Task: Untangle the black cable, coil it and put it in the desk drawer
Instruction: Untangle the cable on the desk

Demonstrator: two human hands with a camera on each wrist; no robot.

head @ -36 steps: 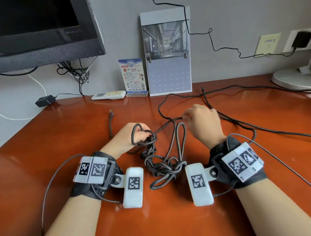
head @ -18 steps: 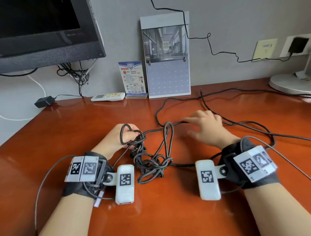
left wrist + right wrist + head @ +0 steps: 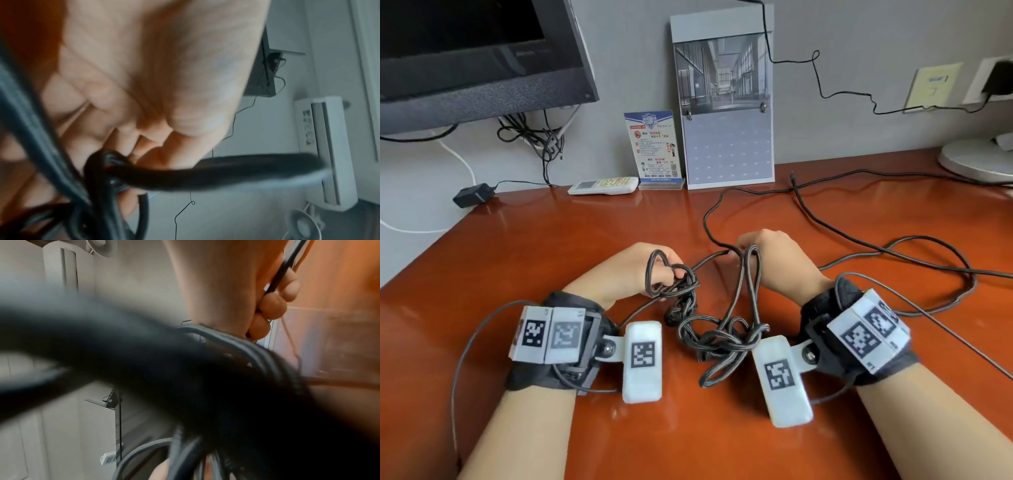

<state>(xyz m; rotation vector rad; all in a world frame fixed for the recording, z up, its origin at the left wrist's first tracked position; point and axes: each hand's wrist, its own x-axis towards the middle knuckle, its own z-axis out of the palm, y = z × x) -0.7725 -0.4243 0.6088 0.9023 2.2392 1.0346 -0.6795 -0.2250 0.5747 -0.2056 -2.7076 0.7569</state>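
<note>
The right hand [image 3: 774,263], splayed flat half a second ago, has curled closed around a strand of the black cable [image 3: 722,339] and now pinches it beside a tall loop. The left hand [image 3: 630,274] still grips the knotted bunch, one loop sticking up past its fingers. The tangle lies on the bench [image 3: 551,240] between the wrists (still well knotted), so untangling has barely begun; no drawer is in view.
</note>
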